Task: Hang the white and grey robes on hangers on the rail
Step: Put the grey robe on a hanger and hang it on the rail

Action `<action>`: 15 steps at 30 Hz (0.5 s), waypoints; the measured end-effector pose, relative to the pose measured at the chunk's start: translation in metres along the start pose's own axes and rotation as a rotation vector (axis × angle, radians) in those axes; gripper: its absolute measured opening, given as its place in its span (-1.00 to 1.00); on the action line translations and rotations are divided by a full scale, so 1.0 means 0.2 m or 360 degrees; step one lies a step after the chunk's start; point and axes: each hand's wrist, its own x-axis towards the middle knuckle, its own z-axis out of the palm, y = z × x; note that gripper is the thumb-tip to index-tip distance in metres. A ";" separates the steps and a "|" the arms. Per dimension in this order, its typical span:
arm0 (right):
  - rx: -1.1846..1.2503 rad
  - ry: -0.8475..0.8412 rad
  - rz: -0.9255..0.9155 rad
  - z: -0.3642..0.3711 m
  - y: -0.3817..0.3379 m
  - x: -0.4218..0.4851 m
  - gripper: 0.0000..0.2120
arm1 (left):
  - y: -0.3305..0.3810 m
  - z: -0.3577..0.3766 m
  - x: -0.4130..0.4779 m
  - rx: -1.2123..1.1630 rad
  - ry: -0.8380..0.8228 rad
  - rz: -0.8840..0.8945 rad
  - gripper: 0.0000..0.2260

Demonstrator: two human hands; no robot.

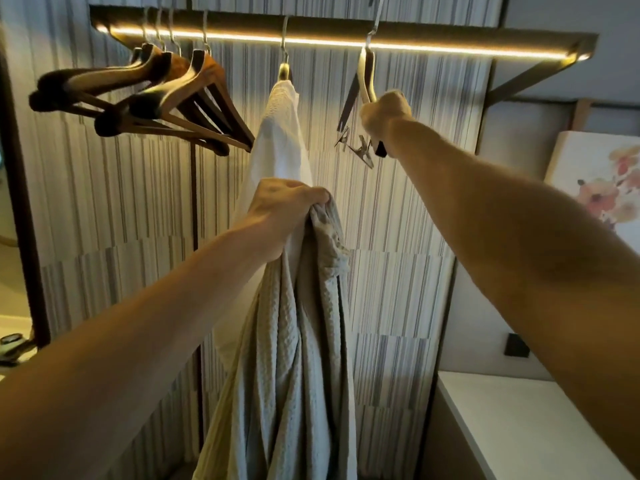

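Hands grip grey robe [294, 341] and hanger [367, 77].

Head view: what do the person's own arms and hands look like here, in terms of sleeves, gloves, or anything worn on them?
Both forearms are bare up to the frame edge, with no sleeve in sight. The left hand and right hand are ungloved. No watch, bracelet or ring shows on either wrist or on the fingers visible, though the warm, dim light and slight blur could hide something small.
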 end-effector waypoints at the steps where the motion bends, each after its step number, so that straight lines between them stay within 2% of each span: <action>1: 0.0047 0.0014 0.0040 -0.01 0.06 -0.04 -0.87 | -0.02 0.02 -0.01 0.0021 -0.0002 0.0002 -0.74; 3: 0.0123 -0.0010 0.0055 -0.03 0.22 -0.14 -0.80 | -0.06 0.05 0.00 0.0071 0.0010 0.0004 -0.82; 9: 0.0291 -0.0135 -0.0053 -0.18 0.71 -0.71 -0.83 | -0.26 0.25 -0.02 0.0205 -0.0050 -0.0009 -0.87; 11: 0.0297 -0.0233 0.0035 -0.21 0.88 -0.88 -0.80 | -0.35 0.30 -0.05 0.0225 -0.0090 -0.0060 -0.88; 15: 0.0454 -0.0550 0.0444 -0.20 1.14 -1.08 -0.70 | -0.58 0.36 -0.14 0.0286 -0.0182 -0.0198 -0.90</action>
